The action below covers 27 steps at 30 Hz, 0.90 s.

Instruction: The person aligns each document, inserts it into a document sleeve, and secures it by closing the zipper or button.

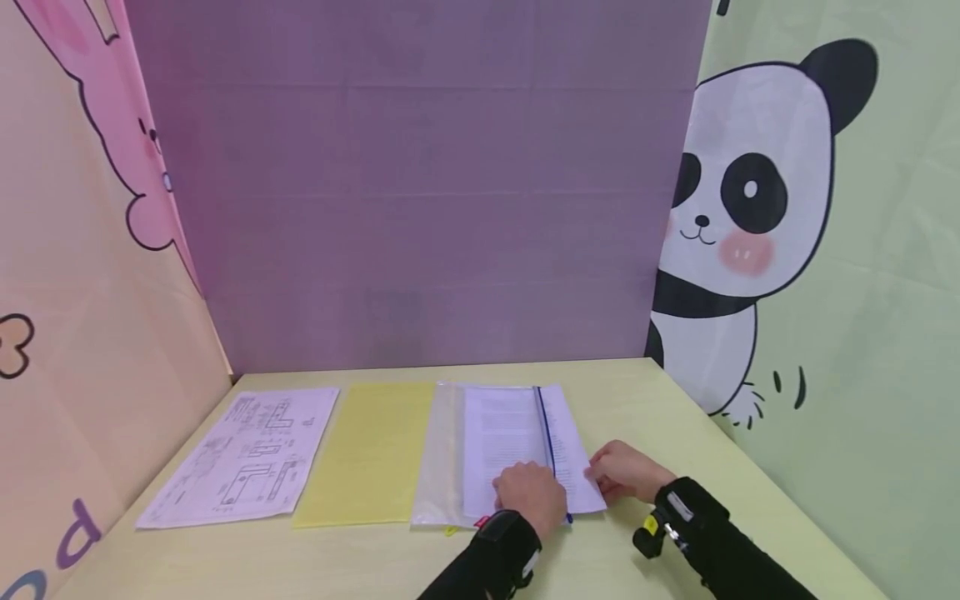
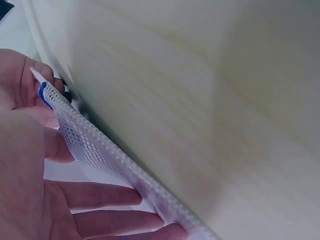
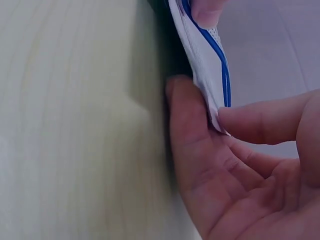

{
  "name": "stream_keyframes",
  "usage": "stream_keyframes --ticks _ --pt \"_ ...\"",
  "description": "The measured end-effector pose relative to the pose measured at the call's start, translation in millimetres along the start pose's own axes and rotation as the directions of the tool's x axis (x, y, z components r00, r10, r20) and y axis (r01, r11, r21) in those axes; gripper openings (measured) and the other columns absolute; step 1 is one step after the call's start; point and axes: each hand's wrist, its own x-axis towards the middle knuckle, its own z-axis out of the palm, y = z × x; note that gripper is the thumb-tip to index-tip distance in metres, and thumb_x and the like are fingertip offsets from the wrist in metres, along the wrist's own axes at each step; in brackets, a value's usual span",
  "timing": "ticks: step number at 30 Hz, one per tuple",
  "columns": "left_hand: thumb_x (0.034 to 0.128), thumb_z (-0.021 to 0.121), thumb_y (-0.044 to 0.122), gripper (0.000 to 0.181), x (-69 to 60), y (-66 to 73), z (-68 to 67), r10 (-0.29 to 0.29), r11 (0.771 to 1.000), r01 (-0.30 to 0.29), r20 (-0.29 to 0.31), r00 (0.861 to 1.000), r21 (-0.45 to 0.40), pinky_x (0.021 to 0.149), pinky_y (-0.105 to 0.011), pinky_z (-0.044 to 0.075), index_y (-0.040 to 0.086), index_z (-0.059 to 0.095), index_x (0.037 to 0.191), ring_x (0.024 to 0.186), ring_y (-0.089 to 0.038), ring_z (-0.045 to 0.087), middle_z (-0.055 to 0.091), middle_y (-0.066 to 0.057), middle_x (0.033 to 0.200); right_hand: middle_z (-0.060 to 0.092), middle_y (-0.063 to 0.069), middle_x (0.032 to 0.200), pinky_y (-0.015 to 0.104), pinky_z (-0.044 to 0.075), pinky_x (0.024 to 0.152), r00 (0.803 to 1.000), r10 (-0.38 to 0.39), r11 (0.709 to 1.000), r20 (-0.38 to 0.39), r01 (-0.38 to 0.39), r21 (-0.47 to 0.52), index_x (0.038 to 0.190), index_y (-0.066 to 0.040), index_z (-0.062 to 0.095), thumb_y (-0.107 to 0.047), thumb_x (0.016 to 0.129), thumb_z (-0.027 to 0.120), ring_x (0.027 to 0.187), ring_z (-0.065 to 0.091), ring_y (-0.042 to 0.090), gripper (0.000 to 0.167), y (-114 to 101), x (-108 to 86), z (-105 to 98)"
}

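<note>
Printed sheets: in the head view, the printed sheets (image 1: 577,475) are lying at ten o'clock from the right hand (image 1: 628,472), long axis running roughly twelve to six; this hand is sitting nearer their outer edge.
Mesh zip pouch: the mesh zip pouch (image 1: 439,475) is covering most of them, a strip protruding toward three o'clock past the blue zipper (image 1: 546,429).
Counter: on the counter (image 1: 360,558), a technical drawing (image 1: 247,467) and a flat yellow sheet or folder (image 1: 375,454) are lying toward nine o'clock.
Pouch rim: the left wrist view is revealing netting texture; the left hand (image 1: 531,493) is holding the near rim.
Sheet corner: the right wrist view is showing the right hand pinching the corner, thumb above, finger beneath, which the head view is leaving unclear.
</note>
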Motion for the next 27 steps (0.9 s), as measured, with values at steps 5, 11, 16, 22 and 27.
stream_keyframes --ticks 5,11,16,22,27 --pt "0.0903 0.065 0.037 0.031 0.0 0.3 -1.4 -0.010 1.000 0.010 0.003 1.000 0.004 0.051 -0.045 0.049 0.009 0.075 0.083 0.064 -0.027 0.063 0.071 -0.010 0.080 0.071 0.012 0.081 0.034 0.059 0.063 1.000 0.018 0.999 0.001 -0.018 0.034 0.099 0.009 0.062 0.001 0.089 0.061 0.070 0.068 0.021 0.013 0 -0.4 -1" --pt "0.0912 0.064 0.039 0.033 -0.3 0.4 -3.3 0.001 1.000 -0.001 0.027 1.000 0.010 0.050 -0.044 0.048 0.009 0.074 0.084 0.065 -0.026 0.062 0.070 -0.009 0.079 0.067 0.014 0.088 0.034 0.059 0.065 1.000 0.001 1.000 -0.021 0.000 0.028 0.103 0.012 0.059 0.004 0.091 0.063 0.073 0.067 0.020 0.015 -2 -2.0 2" --pt "0.0914 0.065 0.041 0.034 -0.9 -1.1 -3.4 0.014 1.000 -0.014 0.026 1.000 0.019 0.049 -0.044 0.048 0.009 0.074 0.082 0.065 -0.025 0.062 0.070 -0.008 0.079 0.063 0.014 0.088 0.032 0.057 0.064 0.999 -0.039 0.999 -0.030 0.040 0.017 0.101 0.011 0.059 0.007 0.092 0.062 0.072 0.064 0.019 0.010 -2 -0.8 6" --pt "0.0923 0.064 0.043 0.036 -1.5 -2.2 -4.6 0.026 0.999 -0.026 0.020 0.999 0.026 0.049 -0.043 0.049 0.010 0.073 0.081 0.064 -0.025 0.061 0.069 -0.008 0.078 0.061 0.009 0.081 0.029 0.054 0.060 0.997 -0.076 0.997 -0.023 0.076 -0.017 0.095 0.008 0.061 0.006 0.092 0.064 0.067 0.061 0.018 0.005 -5 1.6 13" --pt "0.0924 0.065 0.042 0.035 -2.1 -2.3 -5.5 0.021 1.000 -0.021 0.012 1.000 0.010 0.050 -0.043 0.049 0.010 0.073 0.081 0.065 -0.026 0.062 0.068 -0.008 0.076 0.057 0.007 0.076 0.027 0.052 0.056 0.996 -0.090 0.996 -0.027 0.090 -0.022 0.091 0.008 0.061 0.006 0.091 0.065 0.063 0.058 0.017 0.004 -9 1.1 20"
